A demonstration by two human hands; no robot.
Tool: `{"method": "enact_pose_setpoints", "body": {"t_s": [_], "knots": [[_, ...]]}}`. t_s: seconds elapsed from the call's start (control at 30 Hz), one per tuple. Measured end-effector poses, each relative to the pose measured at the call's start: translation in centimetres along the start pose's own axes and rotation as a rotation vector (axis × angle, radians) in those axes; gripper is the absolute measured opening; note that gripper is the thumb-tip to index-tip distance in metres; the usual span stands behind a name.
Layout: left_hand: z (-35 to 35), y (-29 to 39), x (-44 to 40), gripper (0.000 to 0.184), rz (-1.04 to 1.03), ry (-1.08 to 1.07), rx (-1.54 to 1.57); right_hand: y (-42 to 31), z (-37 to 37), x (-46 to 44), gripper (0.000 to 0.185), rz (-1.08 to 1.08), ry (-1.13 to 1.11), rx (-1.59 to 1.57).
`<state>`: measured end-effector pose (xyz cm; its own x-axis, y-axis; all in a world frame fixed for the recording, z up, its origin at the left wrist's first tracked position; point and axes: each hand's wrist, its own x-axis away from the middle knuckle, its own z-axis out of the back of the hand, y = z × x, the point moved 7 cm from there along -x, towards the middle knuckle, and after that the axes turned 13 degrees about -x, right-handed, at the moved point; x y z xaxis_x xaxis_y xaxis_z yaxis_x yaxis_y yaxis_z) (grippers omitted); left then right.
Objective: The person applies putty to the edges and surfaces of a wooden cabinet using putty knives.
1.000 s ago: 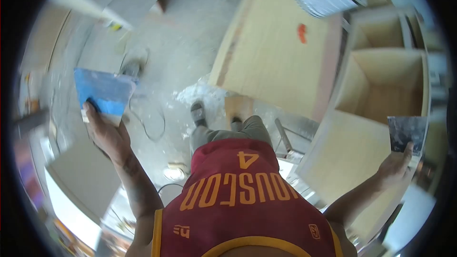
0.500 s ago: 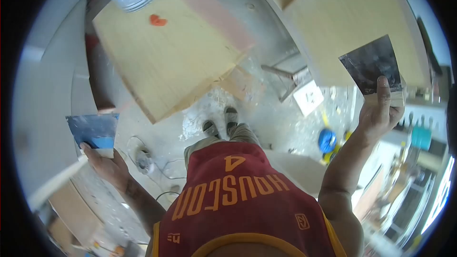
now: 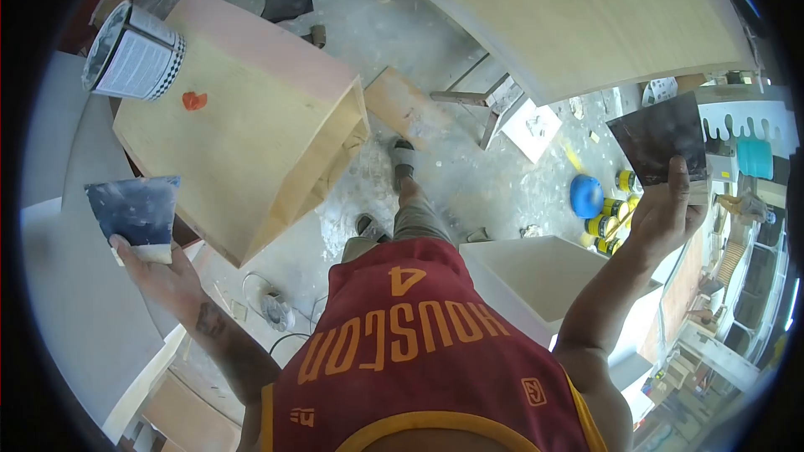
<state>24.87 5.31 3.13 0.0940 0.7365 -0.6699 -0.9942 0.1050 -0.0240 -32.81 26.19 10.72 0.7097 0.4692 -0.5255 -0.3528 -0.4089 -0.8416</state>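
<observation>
My left hand (image 3: 172, 280) is closed round the pale grip of a broad putty knife (image 3: 134, 209), its thumb on the smeared blue-grey blade. On the other side, my right hand (image 3: 667, 213) grips a second putty knife (image 3: 662, 138), with a dark blade raised and the thumb pressed along it. Both blades are held up and apart from the furniture. Left of centre is a pale wooden cabinet (image 3: 243, 134) with a pinkish side. On it stands a white bucket (image 3: 138, 59), beside a small orange-red lump (image 3: 194, 101).
A large wooden panel (image 3: 578, 17) fills the upper right. A small stool (image 3: 490, 105) stands below it. Blue ball-like item (image 3: 586, 197) and several yellow-black cans (image 3: 614, 207) sit on the right of the stained floor (image 3: 402, 33). A white box (image 3: 536, 276) is beside my right hip.
The view has swung to the right, and the cabinet and bucket now appear further left. One foot has stepped forward. Both hands keep their putty knives.
</observation>
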Motion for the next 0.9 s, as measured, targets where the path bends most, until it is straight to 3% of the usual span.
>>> {"method": "enact_pose_setpoints", "body": {"t_s": [0.03, 0.07, 0.13, 0.2, 0.27, 0.37, 0.57, 0.7, 0.8, 0.83, 0.9], "knots": [[0.0, 0.7, -0.6, 0.068, -0.003, -0.005, -0.037, 1.0, 0.1, -0.6, 0.03, -0.007, 0.005, -0.001], [-0.6, -1.3, -1.3, 0.069, 0.482, 0.052, 0.635, 2.3, 0.1, -1.2, 0.032, -0.036, -0.005, -0.025], [-4.2, -2.2, -0.7, 0.07, 0.959, 0.111, 1.303, 5.3, -0.4, -2.9, 0.033, -0.068, -0.009, -0.059], [-3.4, -1.7, -2.3, 0.071, 0.573, -0.071, 0.598, 8.8, -0.9, -5.0, 0.035, -0.143, -0.006, -0.129], [-1.8, 3.8, -4.8, 0.072, 0.197, -0.047, -0.224, 11.6, -0.7, -7.1, 0.034, -0.132, -0.005, -0.14], [-2.2, 5.4, -6.7, 0.074, 0.209, -0.045, -0.25, 14.6, -1.6, -9.8, 0.033, -0.223, -0.041, -0.2], [-2.7, 6.2, -8.7, 0.076, 0.196, 0.006, -0.218, 15.1, -4.7, -13.2, 0.034, -0.193, -0.045, -0.166], [-5.3, 7.4, -8.1, 0.077, 0.111, 0.021, -0.014, 13.3, -5.5, -13.2, 0.035, -0.145, -0.037, -0.124], [-7.3, 10.6, -9.9, 0.075, 0.123, 0.028, 0.401, 11.2, -6.5, -13.1, 0.033, -0.091, -0.014, -0.112], [-9.2, 9.7, -10.6, 0.07, 0.523, 0.016, 1.041, 10.4, -6.7, -13.3, 0.031, -0.063, -0.001, -0.107], [-11.5, 10.4, -10.8, 0.059, 0.723, -0.102, 1.47, 8.8, -5.6, -13.4, 0.03, -0.055, 0.011, -0.001]]}}
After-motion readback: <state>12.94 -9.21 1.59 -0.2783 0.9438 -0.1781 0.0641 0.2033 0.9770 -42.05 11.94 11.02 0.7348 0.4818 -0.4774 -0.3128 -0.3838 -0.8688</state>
